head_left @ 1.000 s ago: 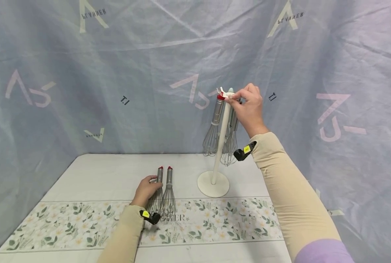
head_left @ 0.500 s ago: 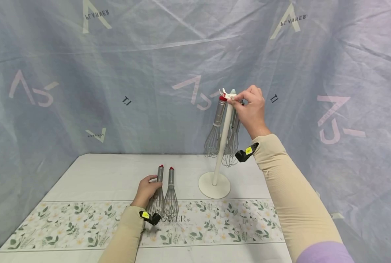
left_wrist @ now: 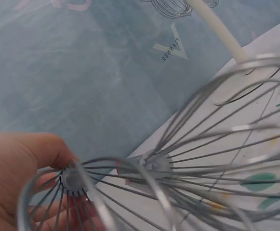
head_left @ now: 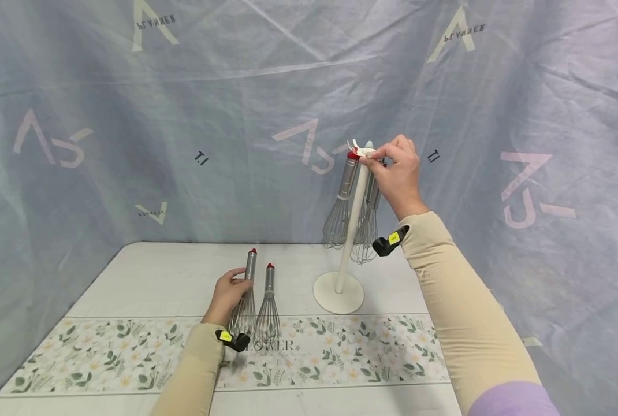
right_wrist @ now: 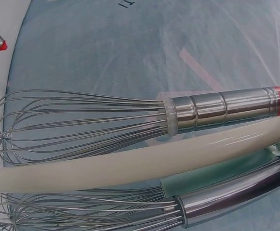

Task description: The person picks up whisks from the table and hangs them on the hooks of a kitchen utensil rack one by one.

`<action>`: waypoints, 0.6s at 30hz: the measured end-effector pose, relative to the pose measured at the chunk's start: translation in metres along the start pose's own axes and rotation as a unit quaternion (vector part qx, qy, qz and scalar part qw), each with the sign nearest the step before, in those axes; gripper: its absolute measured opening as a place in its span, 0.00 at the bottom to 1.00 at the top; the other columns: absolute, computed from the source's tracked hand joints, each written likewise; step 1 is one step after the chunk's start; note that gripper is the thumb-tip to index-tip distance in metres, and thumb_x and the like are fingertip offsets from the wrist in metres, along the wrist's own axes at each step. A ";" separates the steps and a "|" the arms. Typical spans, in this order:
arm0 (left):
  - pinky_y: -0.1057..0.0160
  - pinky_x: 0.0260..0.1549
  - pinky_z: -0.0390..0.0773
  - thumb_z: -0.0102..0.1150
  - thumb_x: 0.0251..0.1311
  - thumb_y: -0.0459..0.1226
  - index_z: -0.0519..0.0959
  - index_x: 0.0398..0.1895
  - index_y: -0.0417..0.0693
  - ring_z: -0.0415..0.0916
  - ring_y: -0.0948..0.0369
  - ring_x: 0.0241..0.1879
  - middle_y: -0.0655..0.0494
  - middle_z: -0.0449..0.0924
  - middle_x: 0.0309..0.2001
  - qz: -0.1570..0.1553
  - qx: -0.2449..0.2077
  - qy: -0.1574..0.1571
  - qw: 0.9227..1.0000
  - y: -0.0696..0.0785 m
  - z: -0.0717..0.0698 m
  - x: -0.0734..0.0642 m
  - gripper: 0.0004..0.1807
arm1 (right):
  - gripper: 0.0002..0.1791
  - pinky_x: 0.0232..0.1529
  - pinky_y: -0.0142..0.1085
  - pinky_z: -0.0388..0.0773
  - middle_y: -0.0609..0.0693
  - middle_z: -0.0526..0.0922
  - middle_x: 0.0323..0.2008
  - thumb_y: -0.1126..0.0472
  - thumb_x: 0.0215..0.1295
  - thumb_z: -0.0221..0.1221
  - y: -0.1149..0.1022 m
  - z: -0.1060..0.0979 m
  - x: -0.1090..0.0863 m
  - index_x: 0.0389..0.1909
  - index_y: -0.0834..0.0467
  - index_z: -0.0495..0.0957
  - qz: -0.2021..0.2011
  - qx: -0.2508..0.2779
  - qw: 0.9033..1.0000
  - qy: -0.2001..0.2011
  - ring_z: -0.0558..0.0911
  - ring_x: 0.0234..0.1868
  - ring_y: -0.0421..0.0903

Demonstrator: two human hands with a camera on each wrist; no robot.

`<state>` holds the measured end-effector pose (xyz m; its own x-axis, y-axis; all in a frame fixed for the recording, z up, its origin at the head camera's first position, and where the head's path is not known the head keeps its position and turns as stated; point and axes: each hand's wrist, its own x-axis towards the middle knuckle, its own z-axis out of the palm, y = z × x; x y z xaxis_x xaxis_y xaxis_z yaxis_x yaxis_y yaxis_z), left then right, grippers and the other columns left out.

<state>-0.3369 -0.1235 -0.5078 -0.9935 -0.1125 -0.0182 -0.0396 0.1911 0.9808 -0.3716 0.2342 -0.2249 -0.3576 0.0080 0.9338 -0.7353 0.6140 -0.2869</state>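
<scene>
My left hand (head_left: 228, 296) grips a metal whisk (head_left: 250, 266) with a red-tipped handle, thumb and fingers round it just above the wires. In the left wrist view the wire loops of this whisk (left_wrist: 73, 179) fan out toward the camera. Beside it a second red-tipped whisk (head_left: 270, 283) lies on the table. With thumb and fingers my right hand (head_left: 398, 173) pinches the white hooked top of a whisk stand (head_left: 354, 216). From its hooks hang a red-tipped whisk (right_wrist: 202, 111), a plain steel-handled whisk (right_wrist: 231, 199) and a green-handled one (right_wrist: 212, 175).
The stand's round white base (head_left: 327, 297) rests on the white table (head_left: 184, 277), right of the loose whisk. A flower-patterned band (head_left: 106, 352) runs across the cloth. Behind the table hangs a grey-blue printed curtain (head_left: 226, 115).
My left hand has moved slightly up and left with its whisk, widening the gap to the whisk beside it. The right hand keeps its pinch on the stand top.
</scene>
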 end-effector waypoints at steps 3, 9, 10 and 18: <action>0.57 0.34 0.81 0.60 0.69 0.36 0.68 0.72 0.48 0.79 0.53 0.41 0.40 0.76 0.54 0.004 -0.004 -0.004 1.000 0.004 -0.001 0.003 0.29 | 0.11 0.43 0.39 0.62 0.59 0.67 0.27 0.64 0.51 0.77 0.001 0.001 0.001 0.24 0.65 0.84 -0.003 0.002 1.000 0.002 0.66 0.37 0.45; 0.58 0.33 0.80 0.59 0.69 0.35 0.68 0.73 0.49 0.78 0.54 0.39 0.41 0.76 0.53 0.022 -0.002 -0.005 1.000 0.019 -0.005 0.006 0.29 | 0.12 0.43 0.39 0.61 0.60 0.67 0.27 0.63 0.52 0.77 0.002 -0.001 0.002 0.24 0.65 0.84 -0.008 0.001 1.000 0.004 0.64 0.37 0.42; 0.58 0.33 0.80 0.59 0.69 0.35 0.68 0.73 0.49 0.78 0.54 0.38 0.41 0.77 0.52 0.025 -0.002 -0.004 1.000 0.021 -0.006 0.007 0.29 | 0.12 0.43 0.39 0.61 0.59 0.66 0.27 0.62 0.52 0.77 0.002 -0.001 0.002 0.24 0.65 0.84 -0.009 0.000 1.000 0.003 0.64 0.37 0.42; 0.56 0.37 0.80 0.60 0.68 0.36 0.68 0.73 0.52 0.79 0.53 0.40 0.43 0.77 0.52 0.045 -0.011 -0.007 0.999 0.049 -0.008 0.005 0.29 | 0.13 0.43 0.40 0.61 0.59 0.66 0.26 0.61 0.52 0.77 0.002 0.000 0.000 0.23 0.64 0.83 -0.006 -0.001 1.000 0.003 0.65 0.37 0.46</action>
<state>-0.3433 -0.1227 -0.4583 -0.9943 -0.0828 0.0675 0.0518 0.1792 0.9825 -0.3737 0.2354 -0.2254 -0.3454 0.0042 0.9385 -0.7392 0.6149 -0.2748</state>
